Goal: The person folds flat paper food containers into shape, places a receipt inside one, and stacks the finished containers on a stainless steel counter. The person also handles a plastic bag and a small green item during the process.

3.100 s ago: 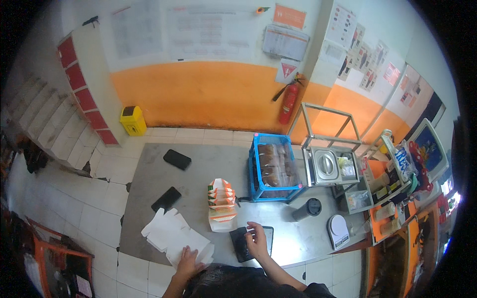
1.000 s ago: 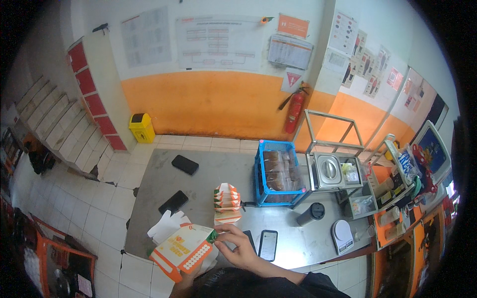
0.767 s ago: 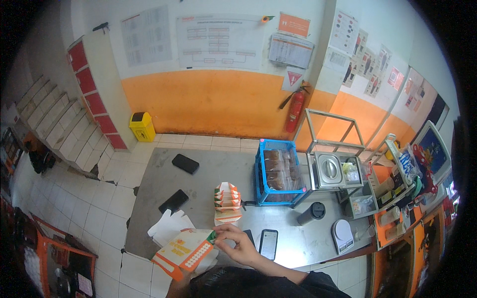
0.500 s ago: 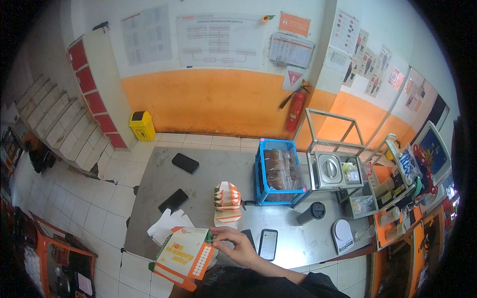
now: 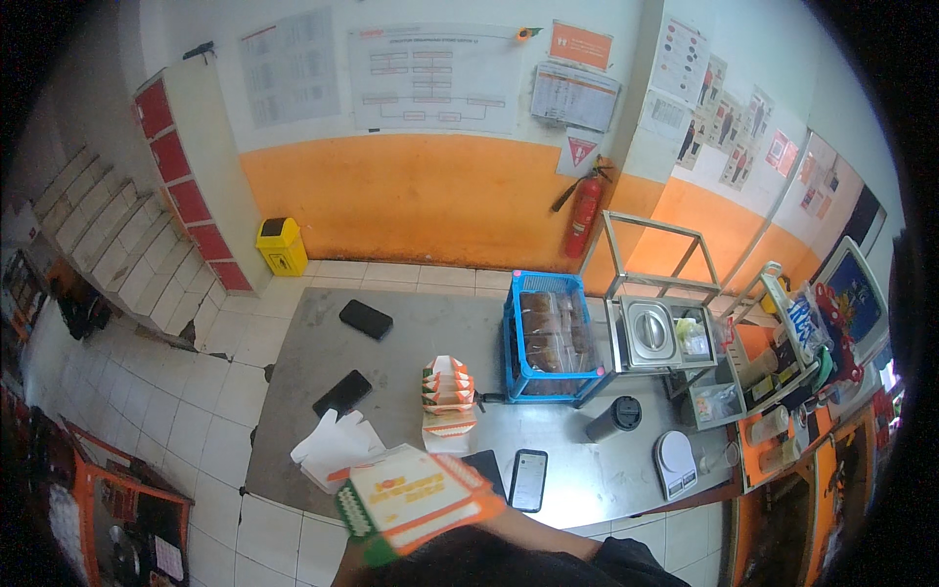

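Observation:
A printed cardboard food box (image 5: 416, 499), white with orange and green edges and yellow lettering, is held tilted over the near table edge. It is slightly blurred. My right hand (image 5: 501, 520) grips its right end, with the fingers hidden behind the card. My left forearm (image 5: 350, 560) reaches up to the box's lower left, and the left hand is covered by it. Just beyond the box lies an opened white carton piece (image 5: 337, 445). A nested stack of similar orange-and-white boxes (image 5: 450, 399) stands farther back on the table.
On the steel table (image 5: 293, 391) lie two black phones (image 5: 366, 320) at left and a lit phone (image 5: 528, 479) near the front. A blue crate (image 5: 555, 377) of bagged brown food, a dark tumbler (image 5: 616, 419) and a white scale (image 5: 675, 462) stand to the right. A metal rack rises behind them.
The box has turned and shifted to the right, its green edge now at lower left. My right hand, visible at the box's end before, has gone behind it.

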Available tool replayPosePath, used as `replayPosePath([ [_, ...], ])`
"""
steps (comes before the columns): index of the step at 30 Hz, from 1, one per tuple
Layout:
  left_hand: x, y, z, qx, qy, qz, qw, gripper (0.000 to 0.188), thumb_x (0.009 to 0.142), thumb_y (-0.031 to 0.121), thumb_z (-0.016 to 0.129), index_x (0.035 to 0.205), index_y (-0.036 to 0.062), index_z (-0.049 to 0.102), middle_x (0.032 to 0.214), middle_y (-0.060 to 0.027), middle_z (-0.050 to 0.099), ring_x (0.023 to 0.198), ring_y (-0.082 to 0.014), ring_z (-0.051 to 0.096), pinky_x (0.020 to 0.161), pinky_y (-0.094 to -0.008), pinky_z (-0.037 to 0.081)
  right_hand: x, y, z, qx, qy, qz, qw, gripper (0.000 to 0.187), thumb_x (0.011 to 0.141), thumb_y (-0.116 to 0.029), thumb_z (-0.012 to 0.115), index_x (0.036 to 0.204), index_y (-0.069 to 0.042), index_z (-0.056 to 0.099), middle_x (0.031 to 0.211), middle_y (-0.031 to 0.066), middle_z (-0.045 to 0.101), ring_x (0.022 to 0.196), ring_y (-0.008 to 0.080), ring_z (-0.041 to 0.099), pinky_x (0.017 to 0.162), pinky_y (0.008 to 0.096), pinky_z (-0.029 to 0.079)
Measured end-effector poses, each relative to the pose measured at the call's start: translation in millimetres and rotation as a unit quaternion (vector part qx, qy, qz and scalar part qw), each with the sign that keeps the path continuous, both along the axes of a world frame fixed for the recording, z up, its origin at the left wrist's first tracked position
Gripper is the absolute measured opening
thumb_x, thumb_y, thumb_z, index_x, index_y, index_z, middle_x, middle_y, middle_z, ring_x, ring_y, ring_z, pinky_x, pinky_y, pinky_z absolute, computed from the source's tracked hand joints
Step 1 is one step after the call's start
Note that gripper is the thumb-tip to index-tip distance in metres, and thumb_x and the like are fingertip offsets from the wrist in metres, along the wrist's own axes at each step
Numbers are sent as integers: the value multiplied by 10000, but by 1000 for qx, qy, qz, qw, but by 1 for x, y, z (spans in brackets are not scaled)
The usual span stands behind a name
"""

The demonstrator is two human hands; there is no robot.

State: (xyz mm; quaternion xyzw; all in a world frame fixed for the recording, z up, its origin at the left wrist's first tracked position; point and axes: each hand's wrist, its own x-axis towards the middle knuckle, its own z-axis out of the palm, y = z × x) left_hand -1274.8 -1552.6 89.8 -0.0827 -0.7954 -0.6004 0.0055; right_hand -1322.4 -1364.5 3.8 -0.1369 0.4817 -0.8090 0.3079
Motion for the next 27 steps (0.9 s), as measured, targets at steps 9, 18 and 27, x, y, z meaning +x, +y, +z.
replayPosePath([
  [9,-5,-1,-5,-130,-81,-43,987,432,842,235,806,1178,31,626,1169,-115,660,1074,-215,652,944,-372,528,-8,0,34,308,88,-100,942,203,982,-101,585,1133,16,653,1057,180,702,939,226,713,807,371,573],
  [18,3,5,-29,-50,-197,159,966,501,924,229,736,1326,32,510,1277,-147,598,1154,-218,611,1000,-362,498,-2,-2,62,291,266,-130,910,133,898,-126,751,926,-7,700,977,110,717,808,129,686,693,279,555],
  [27,4,16,-50,346,-190,71,916,300,849,-22,736,1105,6,581,1041,-93,659,958,-190,655,849,-333,565,-5,-4,59,145,114,-122,975,184,906,-151,755,842,5,682,971,53,598,730,93,612,629,235,506],
])
